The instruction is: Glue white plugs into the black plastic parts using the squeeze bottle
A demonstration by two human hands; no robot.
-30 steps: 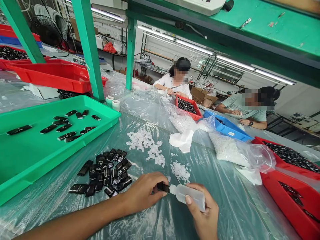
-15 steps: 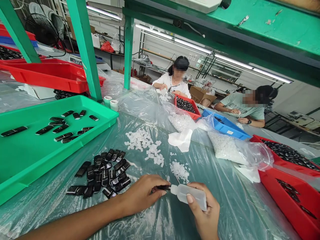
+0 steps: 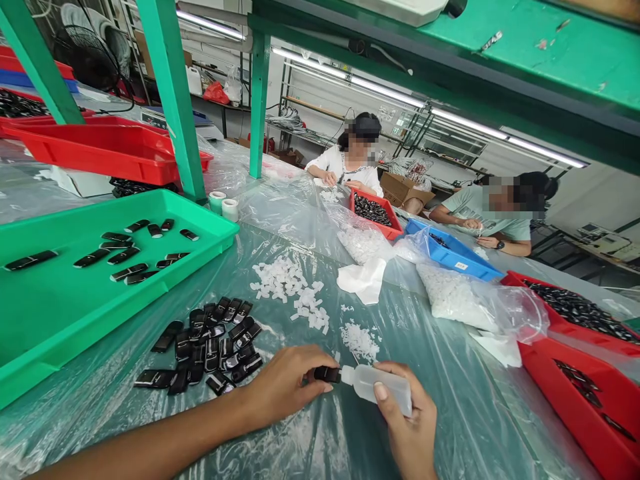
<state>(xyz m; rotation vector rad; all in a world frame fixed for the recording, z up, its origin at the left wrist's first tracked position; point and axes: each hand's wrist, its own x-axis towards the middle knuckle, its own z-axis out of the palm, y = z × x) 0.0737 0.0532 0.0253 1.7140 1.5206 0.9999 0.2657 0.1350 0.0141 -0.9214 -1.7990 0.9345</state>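
Between the thumb and fingers of my left hand (image 3: 285, 381) is a small glossy black plastic piece (image 3: 327, 375). My right hand (image 3: 413, 420) is wrapped round a translucent squeeze bottle (image 3: 383, 388), lying on its side with the nozzle pointing left. That nozzle meets the right end of the black piece; whether it enters it I cannot tell. Left of my left hand lies a pile of similar black pieces (image 3: 211, 353). Beyond my hands are a heap of small white chips (image 3: 283, 280) and one of finer white bits (image 3: 360, 341).
A green tray (image 3: 65, 333) with several black pieces stands at the left. Red trays (image 3: 560, 393) line the right, near a clear bag of white parts (image 3: 450, 300) and a blue tray (image 3: 455, 257). Green posts (image 3: 173, 100) rise at the back left. Two people sit across the table.
The black piece has turned in my left fingers, so more of its dark face shows. The bottle lies slightly more level, its nozzle still at the piece's end.
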